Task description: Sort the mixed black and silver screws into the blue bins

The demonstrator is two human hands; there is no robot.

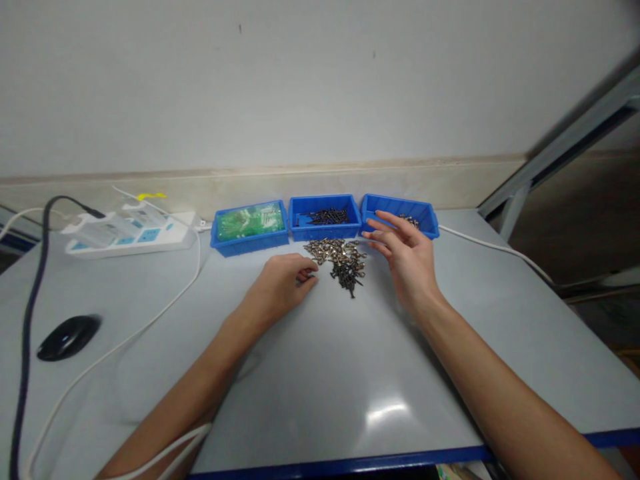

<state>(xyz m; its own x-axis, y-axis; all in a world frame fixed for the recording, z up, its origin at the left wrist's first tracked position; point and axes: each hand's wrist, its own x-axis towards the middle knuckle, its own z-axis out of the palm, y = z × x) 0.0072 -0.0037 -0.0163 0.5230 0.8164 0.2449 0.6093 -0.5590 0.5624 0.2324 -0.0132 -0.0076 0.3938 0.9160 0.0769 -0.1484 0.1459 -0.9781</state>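
Brass-coloured screw eyes (333, 250) and dark screws (349, 275) lie in one pile on the grey table. Left of the pile is my left hand (283, 283), its fingers curled; what they hold, if anything, is too small to make out. My right hand (407, 257) has its fingers spread, with nothing seen in it, by the front of the right blue bin (427, 220). Small metal pieces (410, 220) show in that bin behind my fingers. Dark screws (327, 216) lie in the middle blue bin (325, 232). The left blue bin (253, 245) holds green plastic packets (250, 221).
A white power strip (145, 240) with plugged-in adapters stands at the back left, with a black cable (31, 307) and a white cable (150, 325) running forward. A black mouse (69, 338) lies at the left. The wall rises behind the bins.
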